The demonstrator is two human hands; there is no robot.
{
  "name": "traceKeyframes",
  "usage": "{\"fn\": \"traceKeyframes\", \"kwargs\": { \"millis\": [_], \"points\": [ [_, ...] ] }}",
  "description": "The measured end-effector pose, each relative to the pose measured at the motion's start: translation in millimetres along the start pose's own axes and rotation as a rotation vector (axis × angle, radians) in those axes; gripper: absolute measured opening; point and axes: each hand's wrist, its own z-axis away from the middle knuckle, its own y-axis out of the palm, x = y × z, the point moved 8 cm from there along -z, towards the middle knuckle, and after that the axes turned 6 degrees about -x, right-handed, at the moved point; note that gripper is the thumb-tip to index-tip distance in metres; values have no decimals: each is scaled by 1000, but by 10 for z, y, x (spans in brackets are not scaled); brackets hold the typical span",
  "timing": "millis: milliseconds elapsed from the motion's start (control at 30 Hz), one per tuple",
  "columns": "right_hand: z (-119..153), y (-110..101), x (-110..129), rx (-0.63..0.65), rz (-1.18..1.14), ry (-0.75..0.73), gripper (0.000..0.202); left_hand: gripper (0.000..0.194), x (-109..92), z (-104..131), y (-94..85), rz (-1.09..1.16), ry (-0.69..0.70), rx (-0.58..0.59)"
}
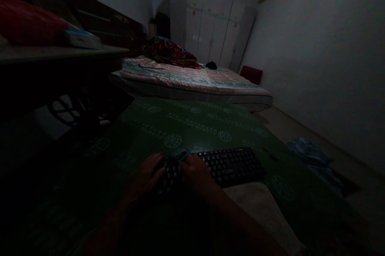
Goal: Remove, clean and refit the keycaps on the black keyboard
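A black keyboard [234, 165] lies on a green table [198, 125] printed with pale globe marks and lettering. My left hand [148, 173] rests at the keyboard's left end, thumb and fingers apart. My right hand [197, 171] is over the left-middle part of the keys, its fingers bent round a small bluish item [180, 154] at the back edge. The dim light hides the exact shape of that item. Beneath my right forearm and in front of the keyboard lies a light cloth [255, 200].
Behind the table stands a bed [192, 81] with a red patterned blanket [171, 52]. At the left is a raised tabletop [114, 50] holding a red bundle [30, 21]. A bluish cloth [309, 151] lies at the right. A small dark object [270, 154] sits right of the keyboard.
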Motion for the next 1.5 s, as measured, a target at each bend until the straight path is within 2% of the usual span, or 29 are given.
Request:
{"fn": "traceKeyframes", "kwargs": {
  "millis": [167,233,333,467,533,600,700,767,833,967,1033,1100,1267,1333,1433,1500],
  "points": [
    [331,-173,-984,44,91,277,25,65,84,-18,40,-77,65,-58],
    [496,-249,-1294,27,114,377,27,67,90,-19,31,-79,75,-82],
    [665,-283,-1459,8,120,430,31,65,92,-22,16,-76,98,-120],
    [741,-191,-1323,21,67,318,29,65,115,-31,14,-82,111,-134],
    [789,-180,-1380,21,68,300,29,67,118,-31,19,-93,115,-120],
    [878,-223,-1622,18,102,383,29,67,115,-29,21,-101,113,-106],
    [1065,-342,-2094,27,156,595,30,65,100,-26,13,-103,106,-106],
    [1153,-408,-2251,21,174,670,31,65,88,-26,5,-104,100,-112],
    [1181,-415,-2217,13,165,671,30,65,82,-25,-2,-114,90,-111],
    [1120,-310,-1819,-11,114,519,28,64,62,-22,-7,-139,100,-81],
    [1110,-277,-1706,-11,114,467,28,63,46,-21,-16,-150,117,-78],
    [1150,-292,-1770,-10,140,496,28,63,33,-21,-24,-154,127,-83],
    [1341,-379,-2232,-62,215,664,28,70,34,-16,-15,-128,115,-92],
    [1363,-370,-2299,-116,191,630,28,71,41,-9,-15,-119,109,-105],
    [1325,-378,-2277,-204,142,482,26,70,45,3,-25,-112,103,-122],
    [1283,-375,-2280,-186,94,416,26,70,33,8,-28,-111,106,-113]
  ]
}}
